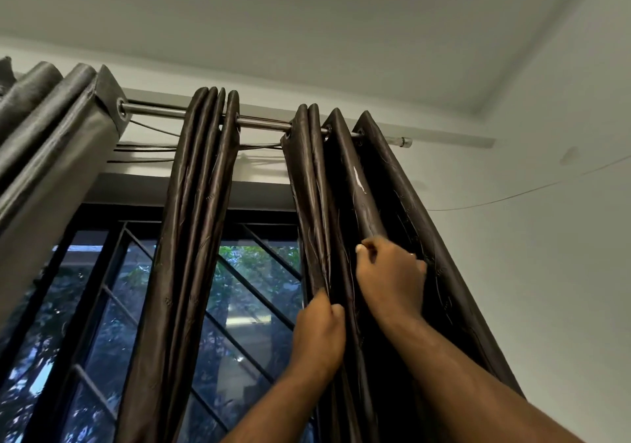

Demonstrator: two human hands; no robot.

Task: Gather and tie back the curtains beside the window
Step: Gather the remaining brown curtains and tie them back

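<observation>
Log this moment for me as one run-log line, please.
stage: gathering | left hand: grips left folds of rightmost curtain | right hand: pinches a fold higher up | tying: not yet done

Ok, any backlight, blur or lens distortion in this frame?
Head view: daylight through the window backlights the dark curtain, whose inner folds go nearly black; wide-angle stretch swells the grey curtain at the left edge; the left hand and right hand look sharp; cords throw shadows on the wall.

The left curtain [51,155], dark and glossy, hangs in loose, broad pleats. The middle curtain [191,220] hangs tightly bunched. The right curtain [307,186] is partly gathered, its folds spread rightward.
</observation>
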